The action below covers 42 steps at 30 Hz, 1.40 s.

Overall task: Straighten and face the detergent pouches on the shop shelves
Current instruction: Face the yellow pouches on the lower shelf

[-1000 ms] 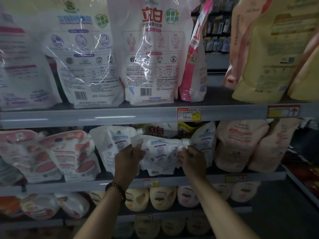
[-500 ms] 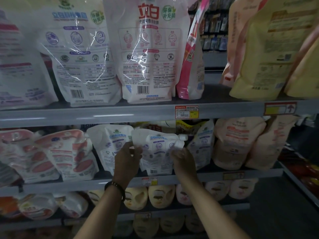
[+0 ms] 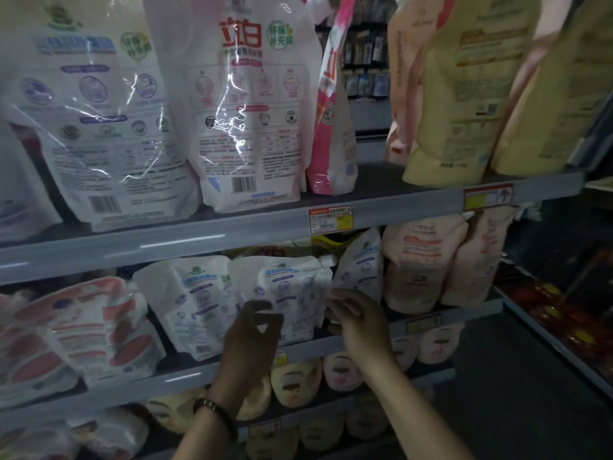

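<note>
Dim shop aisle, grey shelves packed with refill bags from top to bottom. Down on the middle shelf (image 3: 185, 376), working the white-and-blue pouch (image 3: 285, 290), which stands upright between two of its own kind (spout cap (image 3: 326, 260) at the top right corner, print facing out). Left hand (image 3: 252, 340) low against the front of it, thumb and forefinger curled toward each other, too blurred to call as a pinch or a mere touch. Right hand (image 3: 360, 323) at the pouch's right edge, fingers reaching onto the plastic, grip likewise unreadable through the blur.

Looks like the settling stage for this one: squared up, near enough in line with the left neighbour (image 3: 189, 303), just getting its final alignment. Next up, probably: letting go cleanly without dragging the soft bag forward. Then across to the right neighbour (image 3: 361, 267), turned partly sideways and tilted, wanting a twist to face front. Worth minding those floppy tops, likely to slump once unsupported.
</note>
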Motion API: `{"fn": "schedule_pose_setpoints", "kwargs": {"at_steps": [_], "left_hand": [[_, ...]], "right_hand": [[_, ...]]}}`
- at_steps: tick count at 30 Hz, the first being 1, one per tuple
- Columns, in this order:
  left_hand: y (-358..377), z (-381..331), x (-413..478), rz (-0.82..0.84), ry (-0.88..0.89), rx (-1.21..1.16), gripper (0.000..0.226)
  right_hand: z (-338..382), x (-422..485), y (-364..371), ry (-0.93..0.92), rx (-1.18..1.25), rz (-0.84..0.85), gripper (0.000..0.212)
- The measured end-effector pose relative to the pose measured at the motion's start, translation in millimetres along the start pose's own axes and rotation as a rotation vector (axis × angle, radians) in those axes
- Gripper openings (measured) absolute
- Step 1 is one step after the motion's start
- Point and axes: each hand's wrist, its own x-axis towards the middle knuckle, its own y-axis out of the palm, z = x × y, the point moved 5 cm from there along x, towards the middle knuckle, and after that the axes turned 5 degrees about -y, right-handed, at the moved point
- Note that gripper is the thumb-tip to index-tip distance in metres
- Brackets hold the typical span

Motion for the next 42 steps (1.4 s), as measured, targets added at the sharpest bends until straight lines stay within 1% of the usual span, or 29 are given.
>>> {"fn": "schedule_pose_setpoints", "kwargs": {"at_steps": [3, 7, 8, 10, 11, 14, 16, 18, 20, 23, 26, 27, 28, 29, 30, 32, 34, 35, 37, 42], "left_hand": [[24, -4, -11, 0.105, 0.022, 0.005, 0.013], [60, -12, -22, 0.165, 0.025, 0.024, 0.013], [69, -15, -24, 0.167, 0.038, 0.035, 0.013], [87, -25, -26, 0.179, 0.064, 0.058, 0.012], [96, -31, -26, 0.178, 0.070, 0.053, 0.013], [124, -55, -28, 0.196, 0.105, 0.042, 0.018], [144, -73, -29, 0.216, 0.121, 0.041, 0.021], [161, -91, -23, 0.194, 0.146, 0.060, 0.022], [178, -107, -11, 0.176, 0.175, 0.067, 0.031], [198, -125, 7, 0.136, 0.178, 0.046, 0.048], [216, -130, 21, 0.135, 0.142, 0.069, 0.063], [223, -130, 25, 0.138, 0.133, 0.070, 0.064], [228, -133, 26, 0.135, 0.124, 0.060, 0.062], [234, -133, 29, 0.125, 0.104, 0.036, 0.060], [239, -133, 31, 0.119, 0.082, 0.012, 0.055], [252, -133, 36, 0.114, 0.061, -0.010, 0.040], [262, -133, 38, 0.091, 0.071, -0.004, 0.034], [266, -134, 39, 0.071, 0.094, 0.016, 0.036], [273, -139, 39, 0.039, 0.185, 0.034, 0.047], [283, -150, 40, 0.015, 0.294, -0.168, 0.068]], "right_hand": [[3, -3, -28, 0.017, 0.057, -0.110, 0.020], [10, -4, -63, -0.011, 0.033, -0.192, 0.030], [13, -3, -71, -0.016, 0.019, -0.205, 0.028], [19, 0, -85, -0.044, 0.016, -0.210, 0.018], [21, 4, -91, -0.061, 0.019, -0.201, 0.015], [21, 21, -107, -0.043, 0.034, -0.132, 0.021], [21, 33, -122, -0.013, 0.060, -0.103, 0.014], [23, 46, -138, -0.019, 0.075, -0.078, 0.020], [20, 61, -155, 0.000, 0.040, -0.062, 0.014], [19, 78, -176, 0.031, 0.030, -0.030, 0.013], [25, 89, -194, 0.005, 0.014, 0.024, 0.041], [26, 93, -201, -0.008, 0.013, 0.042, 0.049], [28, 96, -206, -0.018, 0.012, 0.066, 0.052], [29, 98, -210, -0.034, 0.000, 0.090, 0.048], [29, 101, -215, -0.044, -0.008, 0.106, 0.039], [29, 106, -224, -0.061, -0.010, 0.126, 0.022], [26, 110, -231, -0.069, -0.018, 0.144, 0.020], [25, 110, -234, -0.067, -0.014, 0.154, 0.020], [22, 109, -240, -0.053, -0.005, 0.160, 0.022], [22, 106, -249, -0.033, -0.011, 0.182, 0.025]]}}
